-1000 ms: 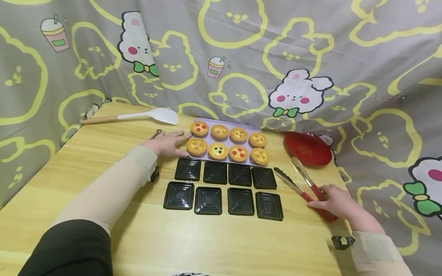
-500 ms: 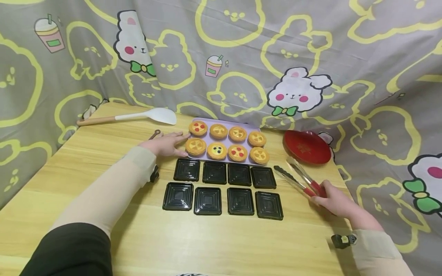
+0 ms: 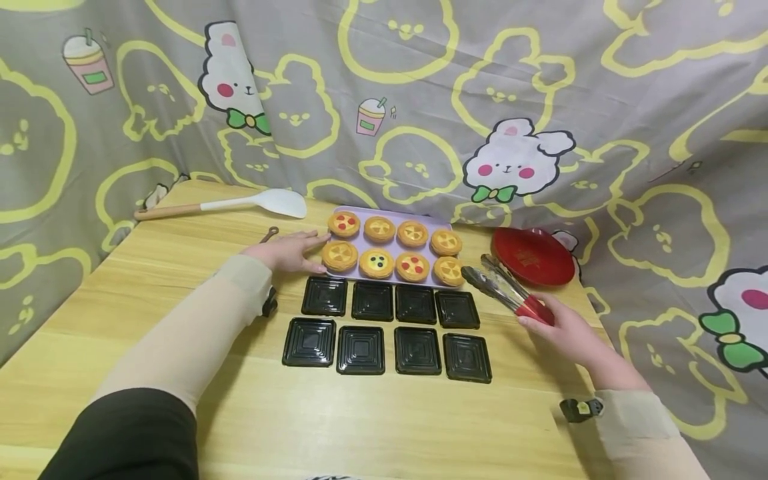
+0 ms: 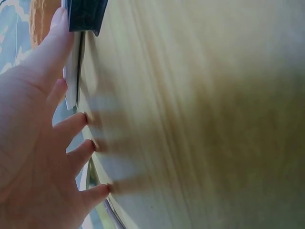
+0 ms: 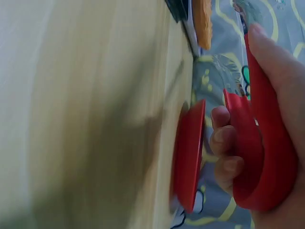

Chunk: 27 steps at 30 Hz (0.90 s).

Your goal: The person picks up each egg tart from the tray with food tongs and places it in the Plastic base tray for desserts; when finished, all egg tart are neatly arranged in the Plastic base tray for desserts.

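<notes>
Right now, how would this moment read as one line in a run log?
right hand: grips tongs near tart tray | left hand: flat beside tray | black cases: empty

My right hand (image 3: 564, 333) grips the tongs (image 3: 501, 293), whose tips reach forward and left of the grip to the tart (image 3: 449, 270) at the tray's (image 3: 393, 250) near right corner. Just behind the grip sits the plate (image 3: 534, 257). Left of it, eight square lids (image 3: 387, 327) lie in two rows before the tray. My left hand (image 3: 288, 252) rests flat at the tray's left edge, well apart from the grip, the spatula (image 3: 240, 202) lying behind it.
</notes>
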Each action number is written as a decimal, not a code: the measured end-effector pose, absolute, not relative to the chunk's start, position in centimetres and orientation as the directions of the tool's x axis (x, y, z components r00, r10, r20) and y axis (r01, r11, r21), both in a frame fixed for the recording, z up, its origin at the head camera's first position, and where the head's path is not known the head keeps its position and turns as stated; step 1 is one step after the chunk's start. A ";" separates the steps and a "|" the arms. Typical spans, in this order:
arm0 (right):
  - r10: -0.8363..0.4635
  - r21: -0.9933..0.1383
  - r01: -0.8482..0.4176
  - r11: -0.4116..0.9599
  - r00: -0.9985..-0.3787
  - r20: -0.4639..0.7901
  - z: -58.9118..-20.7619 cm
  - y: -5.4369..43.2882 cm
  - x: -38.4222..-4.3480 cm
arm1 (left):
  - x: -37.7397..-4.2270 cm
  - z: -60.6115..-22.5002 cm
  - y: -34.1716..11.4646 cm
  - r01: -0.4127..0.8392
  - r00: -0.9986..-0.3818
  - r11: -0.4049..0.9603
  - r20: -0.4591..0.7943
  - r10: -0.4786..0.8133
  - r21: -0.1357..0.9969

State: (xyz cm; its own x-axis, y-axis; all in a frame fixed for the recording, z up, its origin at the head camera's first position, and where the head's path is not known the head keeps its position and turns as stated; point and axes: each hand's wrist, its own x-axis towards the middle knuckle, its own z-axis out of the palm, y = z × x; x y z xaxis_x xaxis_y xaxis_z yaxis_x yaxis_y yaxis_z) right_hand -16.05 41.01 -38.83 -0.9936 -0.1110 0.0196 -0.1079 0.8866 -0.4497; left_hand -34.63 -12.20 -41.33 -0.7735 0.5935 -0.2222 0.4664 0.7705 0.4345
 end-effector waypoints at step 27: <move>-0.138 -0.239 -0.144 0.960 -0.990 0.043 -38.8 38.2 -19.1 | -35.1 -42.3 -12.5 0.472 -0.774 0.771 -0.217 0.594 0.426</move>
